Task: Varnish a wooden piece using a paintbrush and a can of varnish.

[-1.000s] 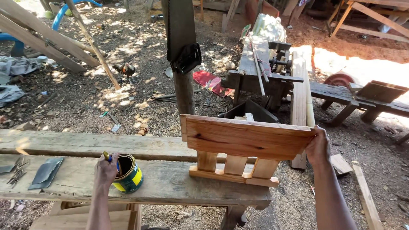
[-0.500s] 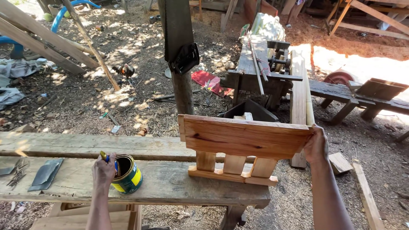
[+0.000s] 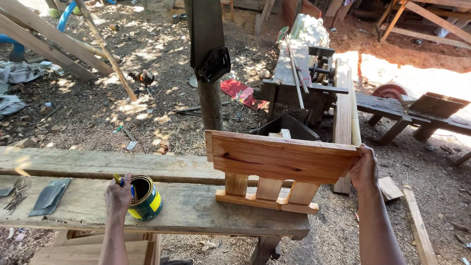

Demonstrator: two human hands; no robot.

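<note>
A small wooden frame with a wide top board (image 3: 282,156) and short slats below stands upright on the plank workbench (image 3: 196,208). My right hand (image 3: 364,168) grips the right end of that top board. My left hand (image 3: 118,196) holds a brush with a yellow and blue handle at the rim of an open yellow and green tin (image 3: 145,198), which sits on the bench to the left of the frame. The brush head is hidden inside the tin.
A grey folded sheet (image 3: 48,196) and some nails (image 3: 14,201) lie at the bench's left end. A post with a handsaw (image 3: 206,49) stands behind. Farther back are a chicken (image 3: 143,77), leaning timbers (image 3: 54,46) and a machine bench (image 3: 304,73).
Hardly anything has moved; my left hand stays at the tin with the brush and my right hand keeps its grip on the board.
</note>
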